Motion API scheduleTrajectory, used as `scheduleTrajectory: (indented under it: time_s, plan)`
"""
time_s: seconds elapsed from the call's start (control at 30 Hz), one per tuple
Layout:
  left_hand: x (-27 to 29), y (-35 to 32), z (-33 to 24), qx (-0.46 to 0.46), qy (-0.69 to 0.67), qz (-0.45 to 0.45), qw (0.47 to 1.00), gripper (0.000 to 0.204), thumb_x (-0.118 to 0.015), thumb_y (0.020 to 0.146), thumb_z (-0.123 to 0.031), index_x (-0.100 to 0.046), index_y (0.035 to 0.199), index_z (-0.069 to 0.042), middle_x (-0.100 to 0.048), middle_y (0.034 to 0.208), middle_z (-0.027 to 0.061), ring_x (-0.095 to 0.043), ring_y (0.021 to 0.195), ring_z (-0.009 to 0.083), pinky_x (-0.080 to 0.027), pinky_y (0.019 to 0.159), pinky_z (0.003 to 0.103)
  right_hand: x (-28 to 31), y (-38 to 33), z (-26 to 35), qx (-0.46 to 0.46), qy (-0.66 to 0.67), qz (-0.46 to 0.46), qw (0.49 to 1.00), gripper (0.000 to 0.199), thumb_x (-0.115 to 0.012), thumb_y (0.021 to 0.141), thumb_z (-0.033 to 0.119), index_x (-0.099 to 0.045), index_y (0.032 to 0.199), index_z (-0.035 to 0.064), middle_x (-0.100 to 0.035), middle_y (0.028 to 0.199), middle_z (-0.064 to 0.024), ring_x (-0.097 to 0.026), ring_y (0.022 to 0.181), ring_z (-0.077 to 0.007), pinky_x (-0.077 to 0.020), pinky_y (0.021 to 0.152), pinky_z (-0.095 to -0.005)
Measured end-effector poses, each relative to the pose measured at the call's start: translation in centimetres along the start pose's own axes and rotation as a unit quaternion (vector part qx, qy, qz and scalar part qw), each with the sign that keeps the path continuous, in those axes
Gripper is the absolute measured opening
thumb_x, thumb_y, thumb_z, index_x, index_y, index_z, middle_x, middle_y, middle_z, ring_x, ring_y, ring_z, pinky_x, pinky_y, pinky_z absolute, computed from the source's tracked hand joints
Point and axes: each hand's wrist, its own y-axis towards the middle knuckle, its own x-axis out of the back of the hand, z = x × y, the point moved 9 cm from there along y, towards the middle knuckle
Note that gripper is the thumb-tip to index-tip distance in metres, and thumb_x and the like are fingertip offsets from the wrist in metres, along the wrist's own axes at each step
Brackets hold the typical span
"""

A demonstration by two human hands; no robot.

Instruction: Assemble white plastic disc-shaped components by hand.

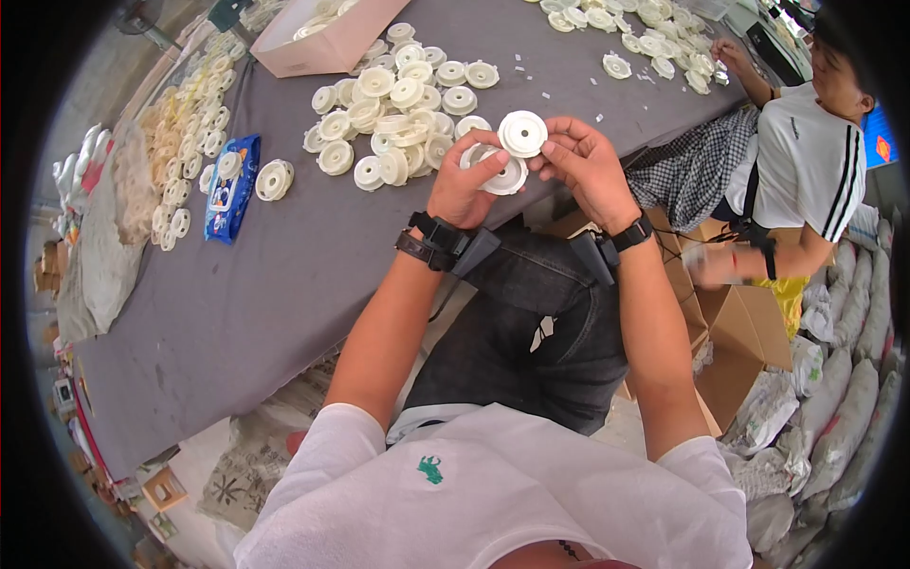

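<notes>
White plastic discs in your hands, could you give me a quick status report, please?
Left hand shut on lower white disc. Right hand shut on upper white disc. Discs overlapping, above the table edge. Loose disc pile just beyond; nothing between.

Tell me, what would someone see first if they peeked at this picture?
Probably the two hands in the middle: the left hand and right hand each hold a round white plastic disc, close together. Just behind them, a big pile of white discs lies on the grey table, with a blue packet further left.
</notes>
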Motion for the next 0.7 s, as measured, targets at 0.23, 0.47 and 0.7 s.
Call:
scheduleTrajectory:
  time_s: [0.23, 0.47, 0.7]
  plan:
    - [0.4, -0.1, -0.1, -0.003, -0.047, -0.020, 0.999, 0.018, -0.068, 0.095, -0.003, -0.060, 0.112, -0.003, -0.068, 0.108, 0.0121, -0.071, 0.093, 0.0247, -0.064, 0.073, 0.041, -0.7, 0.7, -0.3, -0.017, 0.005, -0.026, 1.000, 0.023, -0.061, 0.102, 0.007, -0.061, 0.123, -0.0022, -0.072, 0.103, -0.0086, -0.070, 0.089, -0.0142, -0.0573, 0.078, -0.0271]
    - [0.3, 0.1, 0.6, 0.014, -0.044, -0.028, 0.999, 0.018, -0.062, 0.090, 0.006, -0.062, 0.107, -0.001, -0.068, 0.107, 0.0144, -0.072, 0.092, 0.0256, -0.063, 0.072, 0.040, -1.6, 3.6, 0.7, -0.001, -0.061, -0.037, 0.997, 0.023, -0.061, 0.102, 0.007, -0.062, 0.122, -0.0033, -0.073, 0.100, -0.0093, -0.070, 0.087, -0.0144, -0.0591, 0.081, -0.0290]
    - [-0.5, 0.1, 1.5, 0.069, 0.079, 0.005, 0.994, 0.020, -0.060, 0.090, 0.008, -0.064, 0.107, -0.002, -0.068, 0.105, 0.0105, -0.069, 0.098, 0.0210, -0.059, 0.087, 0.039, -2.4, 7.4, 1.0, -0.039, -0.119, -0.030, 0.992, 0.024, -0.061, 0.101, 0.006, -0.062, 0.123, -0.0038, -0.073, 0.100, -0.0085, -0.069, 0.086, -0.0137, -0.0580, 0.078, -0.0262]
